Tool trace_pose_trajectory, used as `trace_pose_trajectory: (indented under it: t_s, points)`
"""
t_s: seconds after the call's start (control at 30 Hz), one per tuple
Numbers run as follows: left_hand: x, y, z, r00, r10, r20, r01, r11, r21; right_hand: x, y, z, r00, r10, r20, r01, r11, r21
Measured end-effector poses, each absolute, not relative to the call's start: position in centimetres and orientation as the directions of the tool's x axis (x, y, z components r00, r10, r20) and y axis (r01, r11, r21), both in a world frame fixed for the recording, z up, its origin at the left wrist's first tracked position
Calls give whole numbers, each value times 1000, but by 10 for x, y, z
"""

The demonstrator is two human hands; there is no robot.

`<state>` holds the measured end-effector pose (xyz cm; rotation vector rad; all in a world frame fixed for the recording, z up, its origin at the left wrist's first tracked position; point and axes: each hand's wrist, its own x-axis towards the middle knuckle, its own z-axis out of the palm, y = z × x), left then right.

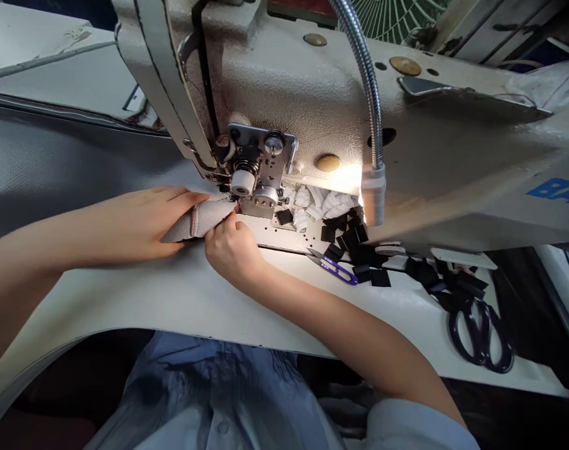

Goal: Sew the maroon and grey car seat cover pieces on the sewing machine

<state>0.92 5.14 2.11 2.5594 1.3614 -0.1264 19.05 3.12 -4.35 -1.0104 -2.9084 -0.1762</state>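
Note:
A grey fabric piece [204,216] with a reddish seam lies at the needle area of a large sewing machine [288,94]. My left hand [148,222] grips its left part, thumb and fingers on either side. On the right edge of the fabric, close to the presser area, my right hand [234,247] is closed, its fingertips pinching the edge. The needle itself is hidden behind the machine's head.
Purple thread snips [333,269] lie right of my right hand, beside black fabric squares [380,277] and white scraps [333,203]. Dark-handled scissors [481,337] rest at the right. A flexible lamp [373,194] hangs over the scraps. Grey sheeting [54,169] spreads at the left.

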Motion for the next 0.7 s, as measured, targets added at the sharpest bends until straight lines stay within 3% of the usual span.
trace_pose_trajectory:
  t_s: [0.07,0.13,0.23,0.3,0.4,0.53,0.7]
  points:
    - [2,54,20,465,858,-217,873,-404,272,182,32,-39,-788,612,69,615,784,82]
    - [3,61,16,282,921,-268,884,-141,446,168,32,-32,-773,634,38,634,768,92]
    - [10,72,13,61,880,-472,640,328,695,142,31,-24,-713,701,-1,691,704,165]
    - [15,78,13,82,824,-561,511,448,733,131,28,-22,-673,738,-54,709,664,238]
    - [21,82,13,209,839,-502,633,275,724,136,20,-25,-703,706,-91,657,692,299]
    - [33,83,7,381,840,-386,859,-168,483,172,10,-34,-805,593,14,563,755,336]
    - [37,70,-3,526,819,-229,838,-455,301,196,10,-37,-827,562,4,560,822,104]
